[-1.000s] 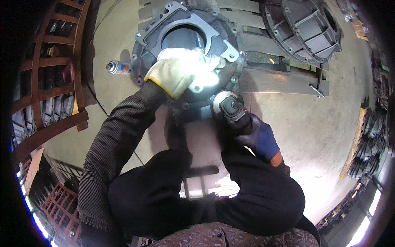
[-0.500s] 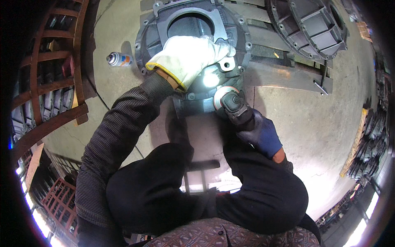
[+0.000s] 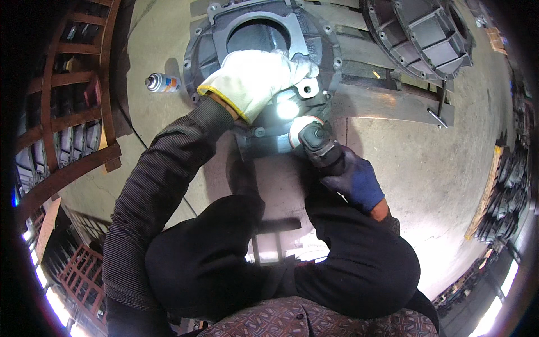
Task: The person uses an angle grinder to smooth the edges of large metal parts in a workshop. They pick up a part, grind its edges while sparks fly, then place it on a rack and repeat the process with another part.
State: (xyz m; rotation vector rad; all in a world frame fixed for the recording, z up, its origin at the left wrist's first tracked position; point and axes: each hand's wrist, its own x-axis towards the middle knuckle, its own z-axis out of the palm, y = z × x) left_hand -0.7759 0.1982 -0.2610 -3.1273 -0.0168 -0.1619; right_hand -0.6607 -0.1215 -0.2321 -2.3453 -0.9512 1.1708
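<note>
In front of me sits a large grey cast metal housing [image 3: 204, 53] with a round opening and bolt holes around its rim. My left hand [image 3: 255, 76], in a white glove with a yellow-edged cuff, lies over its near side, fingers closed on the flange beside a lug with a hole. An angle grinder [image 3: 318, 141] is gripped in my right hand [image 3: 356, 181], which wears a dark blue glove. The grinder's disc is at the housing's near right edge, under a bright spot of light; I cannot tell whether they touch.
A spray can [image 3: 163, 82] lies on the floor left of the housing. At the upper right another ribbed casting [image 3: 421, 33] rests on a wooden pallet [image 3: 387, 104], with a metal rod [image 3: 437, 118] at its edge. Brown racks [image 3: 76, 46] with metal parts line the left.
The grinder and my right hand have shifted very slightly left and up. My left hand stays on the housing, almost unmoved.
</note>
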